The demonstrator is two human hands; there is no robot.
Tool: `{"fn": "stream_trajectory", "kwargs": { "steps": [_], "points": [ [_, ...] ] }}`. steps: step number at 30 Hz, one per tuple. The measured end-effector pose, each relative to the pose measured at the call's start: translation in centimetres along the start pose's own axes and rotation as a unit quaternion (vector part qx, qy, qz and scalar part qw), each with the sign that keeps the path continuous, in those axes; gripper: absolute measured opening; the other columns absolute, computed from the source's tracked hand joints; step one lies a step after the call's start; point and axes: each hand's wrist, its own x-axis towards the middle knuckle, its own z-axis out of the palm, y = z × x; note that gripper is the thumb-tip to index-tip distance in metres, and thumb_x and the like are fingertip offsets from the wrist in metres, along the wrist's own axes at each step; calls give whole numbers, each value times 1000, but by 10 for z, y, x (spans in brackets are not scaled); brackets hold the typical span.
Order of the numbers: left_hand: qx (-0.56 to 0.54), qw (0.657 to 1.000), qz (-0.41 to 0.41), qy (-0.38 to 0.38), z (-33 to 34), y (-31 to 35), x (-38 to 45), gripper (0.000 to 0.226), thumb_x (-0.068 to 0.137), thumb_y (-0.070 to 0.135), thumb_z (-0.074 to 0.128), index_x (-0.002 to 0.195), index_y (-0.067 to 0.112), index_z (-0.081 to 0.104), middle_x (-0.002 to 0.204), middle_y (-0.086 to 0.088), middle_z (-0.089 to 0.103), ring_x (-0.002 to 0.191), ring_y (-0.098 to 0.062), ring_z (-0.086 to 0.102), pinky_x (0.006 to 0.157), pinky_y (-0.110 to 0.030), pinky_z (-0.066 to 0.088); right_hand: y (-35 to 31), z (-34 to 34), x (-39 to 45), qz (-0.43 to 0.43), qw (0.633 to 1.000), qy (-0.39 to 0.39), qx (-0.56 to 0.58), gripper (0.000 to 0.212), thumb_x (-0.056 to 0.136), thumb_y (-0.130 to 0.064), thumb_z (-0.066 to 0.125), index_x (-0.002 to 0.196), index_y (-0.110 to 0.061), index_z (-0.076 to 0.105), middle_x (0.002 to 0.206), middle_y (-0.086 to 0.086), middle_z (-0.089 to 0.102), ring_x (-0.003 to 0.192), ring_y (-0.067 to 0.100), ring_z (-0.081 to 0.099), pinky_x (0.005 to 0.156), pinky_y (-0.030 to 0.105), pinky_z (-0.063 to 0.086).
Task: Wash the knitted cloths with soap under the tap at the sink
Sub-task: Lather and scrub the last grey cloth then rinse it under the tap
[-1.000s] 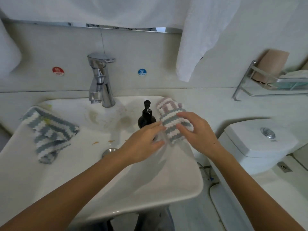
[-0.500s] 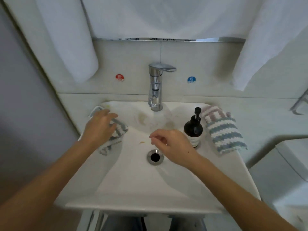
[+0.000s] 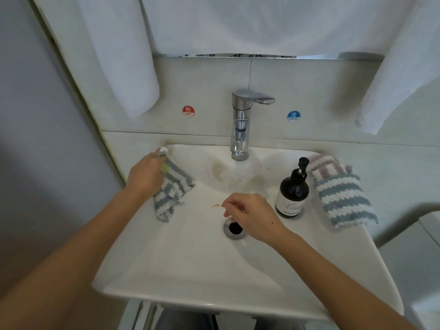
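We have two knitted cloths here, one on each side of the sink (image 3: 190, 270). The blue-and-white striped cloth (image 3: 172, 186) lies on the far left rim and droops down the inner wall of the basin. Our left hand (image 3: 145, 177) grips it at its upper edge, fingers curled over the fabric near the far corner, so most of the cloth hangs free to the right of and below the grip. The second cloth (image 3: 340, 194), striped pink at its far end and blue nearer us, lies flat on the right rim, just beside the soap bottle (image 3: 293, 194) and well apart from either hand.

We judge both cloths to be soft, floppy and light, likely heavier and clingier once wet. They will not keep a shape, so a pinch at one corner lets the rest trail and drag. A fuller handful near the middle, or bunching the cloth into the palm, looks the safer hold for carrying it under the tap (image 3: 240, 125). Nothing about them seems fragile, though loose loops could snag.

Our right hand (image 3: 250, 215) hovers over the drain (image 3: 234, 228) with fingers loosely curled, holding nothing. It is near the soap bottle. We see no water running from the tap.
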Motion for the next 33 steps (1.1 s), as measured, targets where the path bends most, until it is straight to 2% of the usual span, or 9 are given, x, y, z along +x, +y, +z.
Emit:
{"fn": "stream_trajectory", "kwargs": {
  "steps": [4,7,11,15,18,21,24,30,33],
  "points": [
    [-127,991,-16,-29,-9,25,-4,59,87,-12,43,139,14,52,143,-12,49,123,-32,51,93,-27,42,1,-2,1,6,1000,13,10,16,96,-21,54,95,-20,70,83,-11,72,71,7,67,77,38,55],
    [-278,957,-28,-81,-13,47,-8,65,80,-22,38,130,13,60,145,-5,47,129,-23,49,75,-11,47,4,-3,3,11,998,62,-1,15,95,-21,57,100,-22,70,88,-11,71,78,7,65,79,35,54],
    [-396,907,-6,-147,-18,74,-18,67,79,-24,34,111,24,67,136,-4,55,113,-15,59,81,-22,54,9,-9,6,37,992,116,43,34,91,-21,62,125,-20,59,109,-9,65,101,10,61,93,36,50],
    [-463,864,8,-200,-15,99,-25,67,77,-25,33,96,26,73,114,2,68,102,-21,66,95,-46,50,13,-17,9,86,988,68,112,63,90,-25,67,145,-21,37,129,-10,49,121,8,46,99,26,37],
    [-485,847,15,-219,-11,110,-27,67,73,-25,33,92,24,76,109,8,71,104,-26,65,94,-45,50,14,-23,11,119,961,33,246,44,91,-21,65,132,-24,49,124,-7,60,113,9,59,90,24,47],
    [-506,832,2,-226,-6,113,-27,65,74,-26,32,89,21,75,114,6,67,95,-10,66,79,-27,57,14,-30,11,126,955,45,265,9,93,-17,62,100,-20,66,96,-2,72,81,4,69,68,14,50],
    [-509,828,-6,-233,0,112,-28,61,75,-25,34,86,19,74,108,7,67,87,-8,66,66,-20,53,13,-30,11,137,957,37,255,14,92,-11,61,84,-18,68,81,-4,69,66,0,65,60,10,46],
    [-519,838,4,-168,10,106,-24,56,78,-21,38,95,19,73,98,2,70,89,-12,65,69,-19,52,10,-30,13,168,934,29,312,22,93,-4,50,78,-15,62,78,-1,64,81,16,61,78,31,47],
    [-526,829,30,-188,10,108,-25,33,85,2,54,100,24,73,103,6,71,96,-7,64,77,-18,48,10,-33,14,180,918,39,351,18,92,-2,45,89,-9,61,83,4,62,82,18,59,81,35,47]
  ]
}}
